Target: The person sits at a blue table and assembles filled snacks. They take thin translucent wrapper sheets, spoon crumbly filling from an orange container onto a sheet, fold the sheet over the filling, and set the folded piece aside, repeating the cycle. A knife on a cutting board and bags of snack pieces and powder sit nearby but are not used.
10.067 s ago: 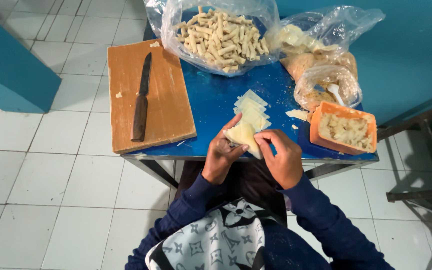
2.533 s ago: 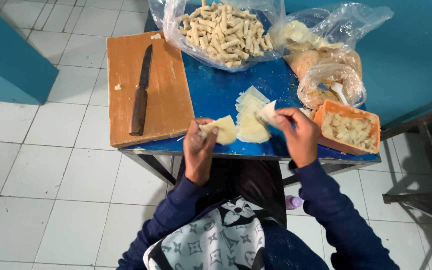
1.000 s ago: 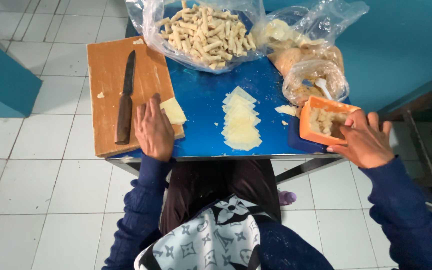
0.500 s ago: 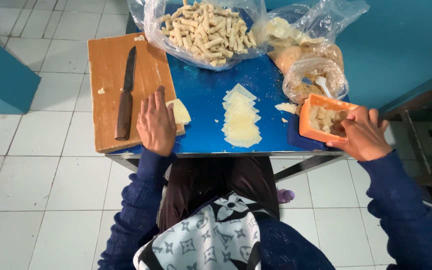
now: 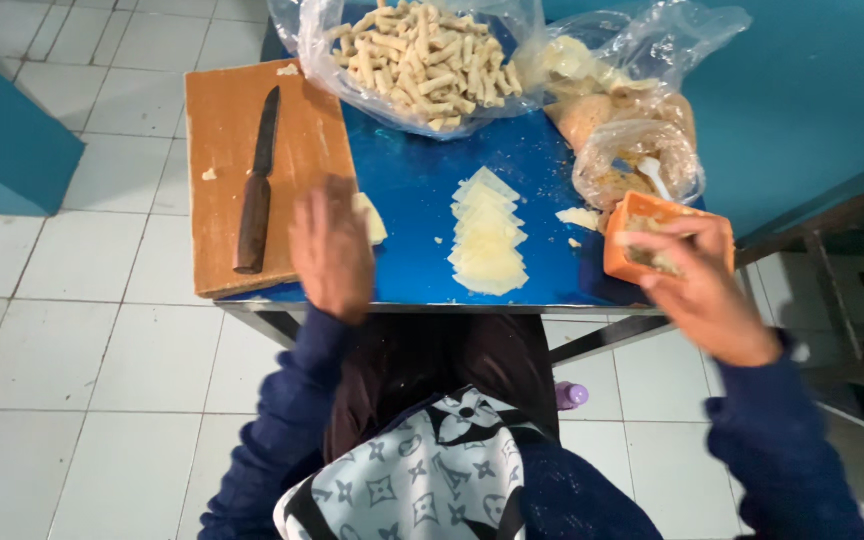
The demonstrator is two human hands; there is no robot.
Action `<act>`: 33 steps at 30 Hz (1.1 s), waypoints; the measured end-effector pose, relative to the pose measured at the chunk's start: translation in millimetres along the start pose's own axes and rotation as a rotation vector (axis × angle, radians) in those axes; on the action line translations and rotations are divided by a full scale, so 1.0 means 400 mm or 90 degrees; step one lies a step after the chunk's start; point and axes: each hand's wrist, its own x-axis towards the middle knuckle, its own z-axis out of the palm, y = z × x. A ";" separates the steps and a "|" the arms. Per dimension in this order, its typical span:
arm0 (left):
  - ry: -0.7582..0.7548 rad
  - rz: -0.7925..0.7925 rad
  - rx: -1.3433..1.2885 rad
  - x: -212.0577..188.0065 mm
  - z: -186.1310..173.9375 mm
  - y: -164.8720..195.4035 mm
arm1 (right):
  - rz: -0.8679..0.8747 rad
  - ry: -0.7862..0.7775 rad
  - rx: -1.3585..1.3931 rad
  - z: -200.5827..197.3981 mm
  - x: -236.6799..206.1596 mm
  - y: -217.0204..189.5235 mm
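Knife (image 5: 255, 185) on board (image 5: 222, 130), maybe unobstructed

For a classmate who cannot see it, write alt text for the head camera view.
A seated person's left hand rests on a pale wrapper on a blue table, while the right hand reaches into an orange tub; a knife lies on a wooden board.

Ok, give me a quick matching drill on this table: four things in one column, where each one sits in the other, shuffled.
Things:
1. knife
2. rolled sticks
3. orange tub
4. pale wrapper stack

Places:
A. in a clear bag at the table's far edge
B. under the right hand
C. on the wooden board
D. on bare blue tabletop, mid-table

Pairs: 1-C, 2-A, 3-B, 4-D
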 end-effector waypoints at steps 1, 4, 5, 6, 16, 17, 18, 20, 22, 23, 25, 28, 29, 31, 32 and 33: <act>-0.031 -0.046 -0.108 -0.020 0.014 0.019 | 0.015 -0.026 0.098 0.040 0.015 -0.021; -0.053 0.208 -0.137 -0.106 0.054 0.086 | -0.119 -0.025 0.044 0.176 0.070 -0.063; -0.099 0.246 -0.145 -0.126 0.065 0.101 | -0.138 -0.016 0.040 0.215 0.094 -0.069; -0.115 0.261 -0.114 -0.148 0.071 0.111 | -0.138 -0.021 0.039 0.238 0.109 -0.070; -0.167 0.319 0.005 -0.204 0.127 0.109 | -0.173 0.078 -0.489 0.302 0.103 -0.087; -0.165 0.323 0.007 -0.208 0.127 0.108 | -0.205 0.097 -0.580 0.303 0.100 -0.089; -0.172 0.318 0.010 -0.211 0.127 0.108 | -0.205 0.104 -0.609 0.302 0.100 -0.090; -0.181 0.312 0.015 -0.211 0.128 0.111 | -0.204 0.122 -0.671 0.296 0.103 -0.089; -0.177 0.313 0.023 -0.210 0.128 0.113 | -0.163 0.099 -0.632 0.284 0.099 -0.086; -0.175 0.313 0.028 -0.209 0.127 0.114 | -0.142 0.087 -0.612 0.281 0.096 -0.085; -0.175 0.319 0.042 -0.209 0.124 0.117 | -0.143 0.039 -0.615 0.288 0.083 -0.089; -0.199 0.313 0.037 -0.203 0.119 0.120 | -0.173 0.039 -0.650 0.301 0.083 -0.092; -0.210 0.308 0.032 -0.197 0.117 0.120 | -0.188 0.053 -0.667 0.304 0.088 -0.092; -0.213 0.302 0.014 -0.180 0.118 0.123 | -0.198 0.064 -0.689 0.303 0.100 -0.090; -0.217 0.299 0.005 -0.173 0.117 0.125 | -0.201 0.068 -0.698 0.303 0.103 -0.089; -0.224 0.303 0.017 -0.167 0.117 0.127 | -0.190 0.053 -0.689 0.301 0.109 -0.086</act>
